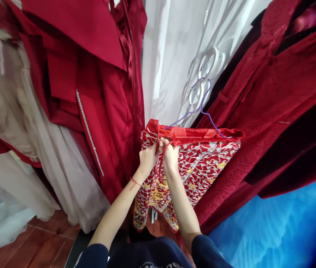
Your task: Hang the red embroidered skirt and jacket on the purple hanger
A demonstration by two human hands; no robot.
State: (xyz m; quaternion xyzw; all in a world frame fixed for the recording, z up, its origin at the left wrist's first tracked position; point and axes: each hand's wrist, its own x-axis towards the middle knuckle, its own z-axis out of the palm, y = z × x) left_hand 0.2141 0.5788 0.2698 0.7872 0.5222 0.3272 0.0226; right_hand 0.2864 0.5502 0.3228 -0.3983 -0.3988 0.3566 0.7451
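— Where's the embroidered skirt?
— Hanging from a purple hanger, between a red satin dress and a dark red coat.
— And the hands?
— Left hand and right hand, touching, both pinched shut on a thin red string at its red waistband. White curtain behind.
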